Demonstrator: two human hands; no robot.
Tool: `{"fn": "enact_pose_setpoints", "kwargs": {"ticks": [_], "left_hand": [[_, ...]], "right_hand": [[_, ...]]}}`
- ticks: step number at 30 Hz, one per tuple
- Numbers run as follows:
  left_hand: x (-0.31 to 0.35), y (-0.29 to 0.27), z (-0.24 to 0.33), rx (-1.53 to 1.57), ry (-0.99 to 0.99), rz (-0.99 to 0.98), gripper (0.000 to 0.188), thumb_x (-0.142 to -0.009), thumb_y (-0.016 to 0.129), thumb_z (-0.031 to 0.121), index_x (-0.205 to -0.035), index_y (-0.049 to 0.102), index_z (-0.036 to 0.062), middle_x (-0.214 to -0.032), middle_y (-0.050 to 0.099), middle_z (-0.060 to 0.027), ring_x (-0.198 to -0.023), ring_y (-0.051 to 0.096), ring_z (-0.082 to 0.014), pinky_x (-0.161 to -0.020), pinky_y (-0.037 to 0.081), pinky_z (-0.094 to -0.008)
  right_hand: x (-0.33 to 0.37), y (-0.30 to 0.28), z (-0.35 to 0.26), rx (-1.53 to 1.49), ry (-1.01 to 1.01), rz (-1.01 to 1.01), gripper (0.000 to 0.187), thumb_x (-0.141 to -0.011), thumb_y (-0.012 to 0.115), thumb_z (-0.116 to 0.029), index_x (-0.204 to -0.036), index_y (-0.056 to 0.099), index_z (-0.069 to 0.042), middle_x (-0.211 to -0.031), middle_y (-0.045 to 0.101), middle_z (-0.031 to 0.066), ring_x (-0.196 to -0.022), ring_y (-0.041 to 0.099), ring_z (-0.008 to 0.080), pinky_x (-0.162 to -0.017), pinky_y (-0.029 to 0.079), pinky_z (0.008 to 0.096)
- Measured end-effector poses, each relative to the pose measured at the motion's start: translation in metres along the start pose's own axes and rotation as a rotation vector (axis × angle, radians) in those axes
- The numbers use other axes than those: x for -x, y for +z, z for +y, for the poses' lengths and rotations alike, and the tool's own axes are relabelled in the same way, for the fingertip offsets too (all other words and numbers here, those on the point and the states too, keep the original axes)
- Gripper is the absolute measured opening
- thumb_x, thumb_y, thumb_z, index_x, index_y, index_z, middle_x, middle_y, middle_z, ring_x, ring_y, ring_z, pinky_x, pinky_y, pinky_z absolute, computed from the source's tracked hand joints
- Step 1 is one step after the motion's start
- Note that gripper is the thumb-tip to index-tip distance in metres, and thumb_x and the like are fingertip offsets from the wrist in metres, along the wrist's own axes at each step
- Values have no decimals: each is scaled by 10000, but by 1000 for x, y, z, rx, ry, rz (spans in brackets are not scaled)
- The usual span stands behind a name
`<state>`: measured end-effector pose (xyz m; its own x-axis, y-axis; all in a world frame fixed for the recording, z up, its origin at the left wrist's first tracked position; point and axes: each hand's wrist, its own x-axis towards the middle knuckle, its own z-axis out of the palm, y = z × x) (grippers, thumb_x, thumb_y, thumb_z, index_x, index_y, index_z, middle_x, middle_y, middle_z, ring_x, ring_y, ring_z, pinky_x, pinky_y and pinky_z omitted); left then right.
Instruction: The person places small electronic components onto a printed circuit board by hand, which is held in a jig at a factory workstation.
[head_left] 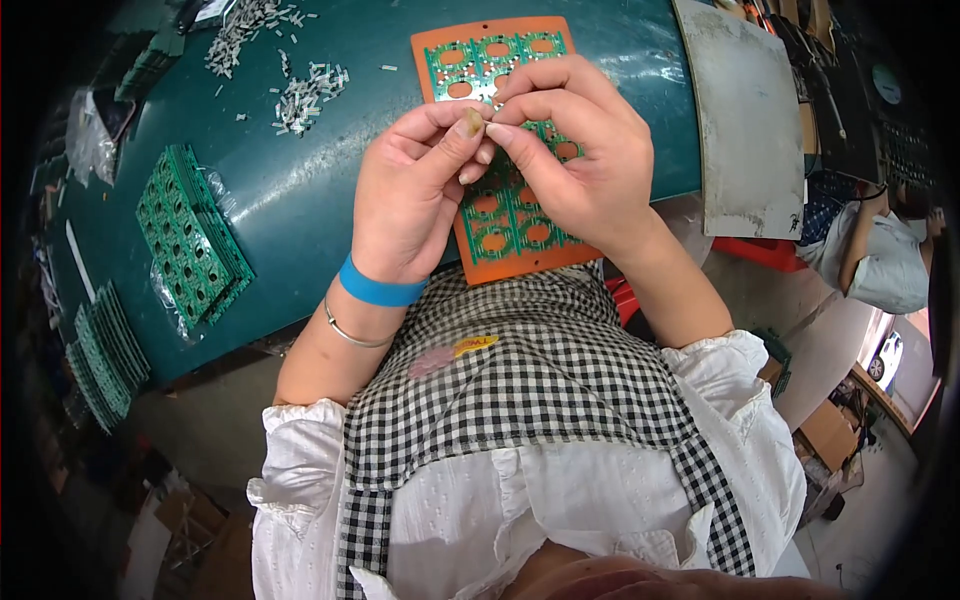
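Observation:
My left hand (410, 190) and my right hand (590, 150) meet fingertip to fingertip over a green circuit board panel (520, 215). Thumb and forefinger are pinched together on each hand, around something small and pale that I cannot make out. The panel has rows of oval cutouts and lies on an orange tray (490, 270) at the table's near edge. My hands cover the middle of the panel. To the left, loose piles of small pale components (310, 97) are scattered on the table.
A stack of green circuit board panels (185, 240) lies on the green table (300, 200) at left, with more boards (108, 355) beyond its edge. A grey board (745, 130) stands at right. Another person (880, 255) is at far right. Red stool parts (760, 253) show below.

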<state>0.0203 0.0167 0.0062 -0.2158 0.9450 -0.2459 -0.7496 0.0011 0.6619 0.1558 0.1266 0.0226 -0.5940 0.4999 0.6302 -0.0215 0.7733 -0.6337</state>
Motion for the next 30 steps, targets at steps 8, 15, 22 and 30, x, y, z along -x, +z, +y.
{"fn": "enact_pose_setpoints", "kwargs": {"ticks": [8,15,22,30], "left_hand": [[1,-16,19,-27,123,103,250,-992,571,57,-1221,568,-44,-998,594,-96,-800,511,-129,-663,427,-208],[7,-30,25,-26,78,13,152,-984,603,86,-1089,595,-25,-951,652,-97,-771,560,-115,-658,445,-216],[7,-26,23,-103,-14,32,155,-969,629,82,-1076,593,-25,-965,696,-129,-762,608,-115,-635,468,-209],[6,-27,20,-135,-43,36,188,-963,639,76,-1110,620,-38,-1016,713,-160,-739,609,-99,-573,438,-178]], "right_hand": [[12,-57,38,-221,433,-164,56,-843,684,-16,-868,650,21,-1047,648,72,-1018,604,154,-903,468,284],[20,-63,50,19,388,-365,59,-796,724,-31,-797,670,-6,-1033,670,38,-1007,628,171,-910,477,297],[20,-63,56,47,340,-413,56,-797,720,-20,-783,668,-4,-1035,678,36,-1015,649,184,-867,510,310],[14,-64,53,62,330,-453,70,-798,727,-37,-778,665,-10,-1034,677,36,-996,649,179,-857,508,306]]}}
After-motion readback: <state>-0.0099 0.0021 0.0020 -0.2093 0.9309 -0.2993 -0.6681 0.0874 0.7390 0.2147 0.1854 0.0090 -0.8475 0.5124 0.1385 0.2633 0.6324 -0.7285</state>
